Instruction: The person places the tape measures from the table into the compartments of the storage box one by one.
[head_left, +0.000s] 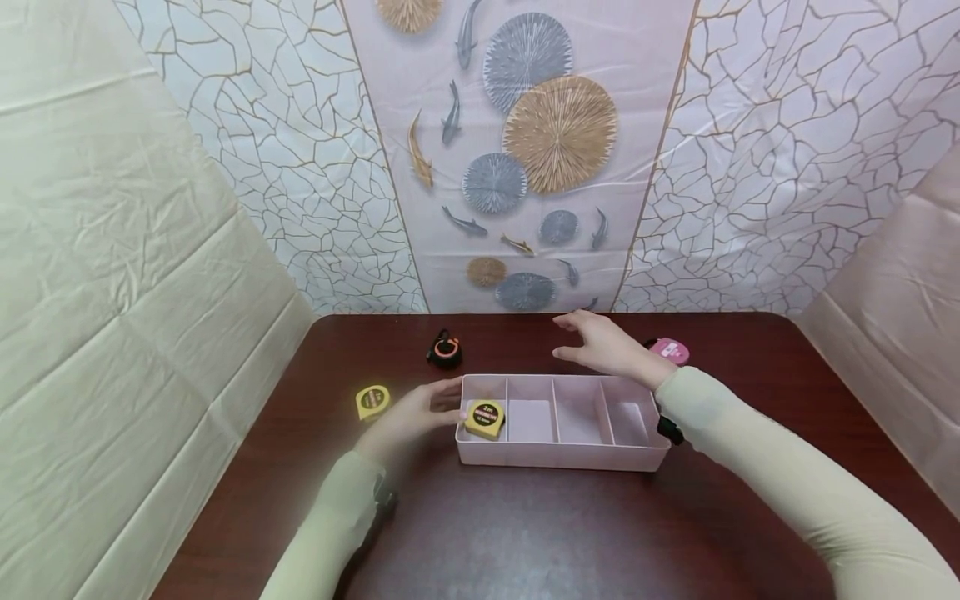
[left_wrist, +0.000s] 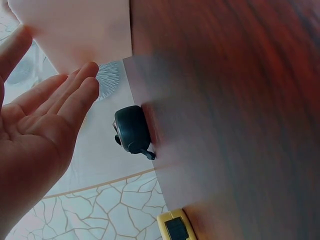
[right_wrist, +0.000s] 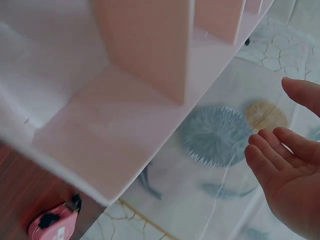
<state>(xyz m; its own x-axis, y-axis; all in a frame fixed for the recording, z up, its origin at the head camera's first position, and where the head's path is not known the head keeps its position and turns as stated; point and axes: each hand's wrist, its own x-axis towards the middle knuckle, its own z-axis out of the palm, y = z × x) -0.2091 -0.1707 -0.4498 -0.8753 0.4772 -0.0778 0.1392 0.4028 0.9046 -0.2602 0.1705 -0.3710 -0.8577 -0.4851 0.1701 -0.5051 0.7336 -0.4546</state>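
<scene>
A pale pink box (head_left: 558,455) with several compartments sits on the table. In its leftmost compartment lies a yellow tape measure (head_left: 485,419). My left hand (head_left: 412,417) is at the box's left end, fingers extended along the outside and thumb by the rim; in the left wrist view its fingertips (left_wrist: 89,70) are at the box wall, though contact is hard to judge. Over the box's back edge hovers my right hand (head_left: 600,343), holding nothing, thumb and fingers apart. The right wrist view shows that palm (right_wrist: 295,200) beyond the dividers (right_wrist: 145,45).
Behind the box to the left is a black and orange tape measure (head_left: 446,351). A second yellow tape measure (head_left: 372,402) lies left of my left hand. Near my right forearm sits a pink tape measure (head_left: 670,351). Patterned cloth (head_left: 270,125) hangs behind the dark table (head_left: 480,533).
</scene>
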